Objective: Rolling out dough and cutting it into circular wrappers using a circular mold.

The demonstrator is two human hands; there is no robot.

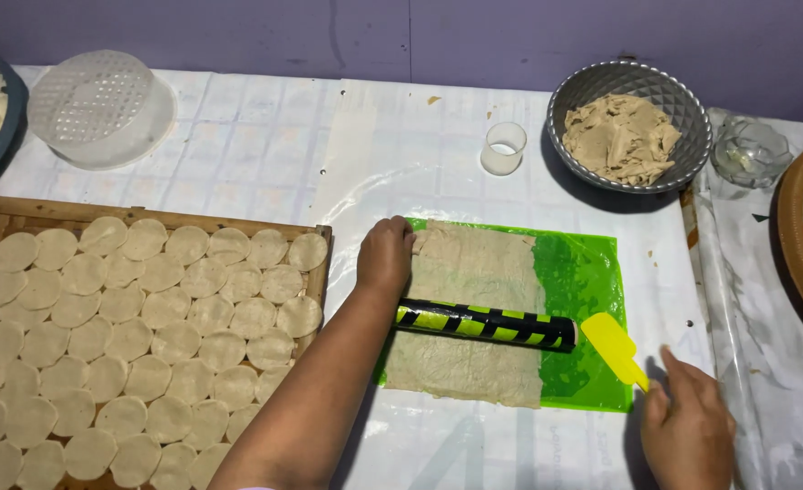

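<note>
The sheet of dough (pixel 474 308) lies rolled flat on a green mat (pixel 583 272), directly under and beyond the left hand (pixel 385 254), which is curled over the sheet's far left corner, its fingers bent down onto the edge as if pinching or pressing it; whether it truly grips the dough I cannot tell. A black and yellow-green striped rolling pin (pixel 485 324) rests across the sheet just on the near side of that hand. The dough looks thin, soft and floppy, likely to stretch or tear if lifted by one corner, and probably a little tacky; it would handle best taken along an edge with both hands or peeled slowly off the mat.

The right hand (pixel 692 426) is loosely closed around the handle of a yellow spatula (pixel 615 345), whose blade lies on the mat's near right corner, just beside the end of the rolling pin.

To the left of the left arm sits a wooden tray (pixel 147 216) packed with overlapping cut dough rounds (pixel 147 336). Beyond the hands stand a small white ring cutter (pixel 503 148), a grey metal bowl (pixel 683 136) of dough scraps, and a small glass dish (pixel 751 150). Far left is an upturned white plastic basket (pixel 100 107).

Everything rests on a table covered with clear plastic sheeting (pixel 256 136), smooth and probably slick, against a purple wall (pixel 420 36).
</note>
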